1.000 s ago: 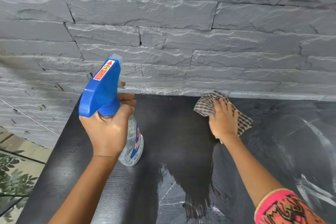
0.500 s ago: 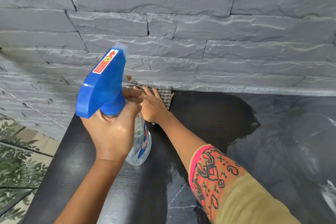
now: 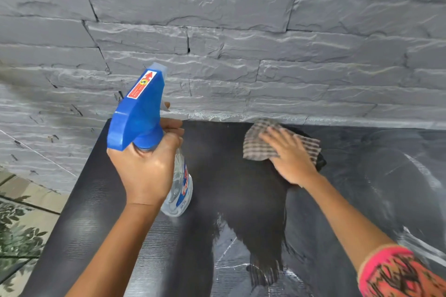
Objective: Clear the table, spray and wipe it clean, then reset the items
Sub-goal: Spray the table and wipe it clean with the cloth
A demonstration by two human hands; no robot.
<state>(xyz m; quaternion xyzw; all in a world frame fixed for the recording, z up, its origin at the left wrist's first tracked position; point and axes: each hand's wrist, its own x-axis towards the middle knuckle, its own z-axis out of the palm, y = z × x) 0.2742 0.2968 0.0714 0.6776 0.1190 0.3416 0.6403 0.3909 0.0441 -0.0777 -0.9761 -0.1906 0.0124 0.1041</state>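
- left hand (image 3: 144,171): fingers curled round spray bottle (image 3: 142,113) neck, held above tabletop (image 3: 96,224) left edge
- right hand (image 3: 289,157): fingers flat, spread, pressing checked cloth (image 3: 258,142) near far edge

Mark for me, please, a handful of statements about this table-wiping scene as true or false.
1. The left hand grips the spray bottle around its neck. True.
2. The right hand presses a checked cloth onto the table with straight fingers. True.
3. The cloth lies at the table's near edge. False: it lies at the far edge, close to the stone wall.
4. The spray bottle has a red trigger head. False: the head is blue and carries a red-and-white label.
5. The sleeve on the right arm is pink and patterned. True.
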